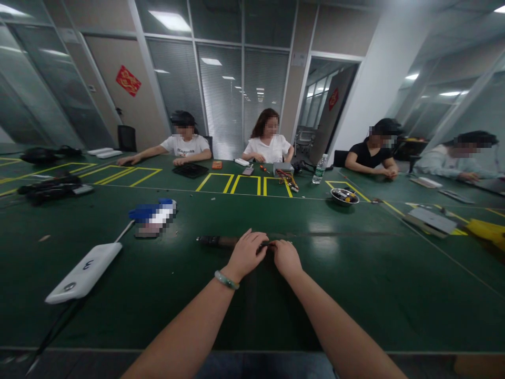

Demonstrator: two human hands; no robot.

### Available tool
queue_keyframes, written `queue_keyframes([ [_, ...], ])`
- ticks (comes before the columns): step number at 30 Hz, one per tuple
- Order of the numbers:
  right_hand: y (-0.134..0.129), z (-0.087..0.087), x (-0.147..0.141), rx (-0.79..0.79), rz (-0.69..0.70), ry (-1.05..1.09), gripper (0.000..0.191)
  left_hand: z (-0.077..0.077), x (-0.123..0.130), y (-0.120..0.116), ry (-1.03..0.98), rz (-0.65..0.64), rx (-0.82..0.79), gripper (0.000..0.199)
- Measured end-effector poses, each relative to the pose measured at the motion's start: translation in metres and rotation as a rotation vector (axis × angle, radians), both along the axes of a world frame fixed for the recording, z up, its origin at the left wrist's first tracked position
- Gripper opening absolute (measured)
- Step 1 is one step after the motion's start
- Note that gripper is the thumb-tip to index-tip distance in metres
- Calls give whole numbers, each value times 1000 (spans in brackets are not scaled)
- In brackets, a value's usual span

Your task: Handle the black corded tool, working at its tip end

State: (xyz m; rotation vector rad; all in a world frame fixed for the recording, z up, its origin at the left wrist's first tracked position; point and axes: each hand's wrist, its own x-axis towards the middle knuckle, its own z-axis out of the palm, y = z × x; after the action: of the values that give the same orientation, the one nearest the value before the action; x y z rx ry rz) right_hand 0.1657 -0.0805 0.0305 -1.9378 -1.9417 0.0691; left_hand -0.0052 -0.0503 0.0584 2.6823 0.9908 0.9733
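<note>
On the green table (158, 295) a dark slim object (221, 241) runs left to right, the left hand (248, 255) curled over it, nearer its exposed left end, the right hand (287, 258) pinching its right end.

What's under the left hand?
A long, dark thing runs under the left hand. Its black end pokes out to the left, with a brownish stretch beside it. The part beneath the hand is covered, so I can't see it.
</note>
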Motion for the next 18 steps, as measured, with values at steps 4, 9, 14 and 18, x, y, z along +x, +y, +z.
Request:
queue_keyframes([
  [4, 8, 3, 10, -46, -14, 1, 27, 4, -4, -1, -58, 18, 29, 24],
  [9, 12, 17, 64, -97, -105, 2, 28, 6, -9, 0, -75, 53, 25, 26],
  [14, -29, 24, 176, -155, -327, -2, 36, -1, -13, 6, -52, 86, -45, 31],
  [18, -91, 6, 296, -192, -615, 41, 39, -15, -12, 12, 48, 40, -146, 42],
])
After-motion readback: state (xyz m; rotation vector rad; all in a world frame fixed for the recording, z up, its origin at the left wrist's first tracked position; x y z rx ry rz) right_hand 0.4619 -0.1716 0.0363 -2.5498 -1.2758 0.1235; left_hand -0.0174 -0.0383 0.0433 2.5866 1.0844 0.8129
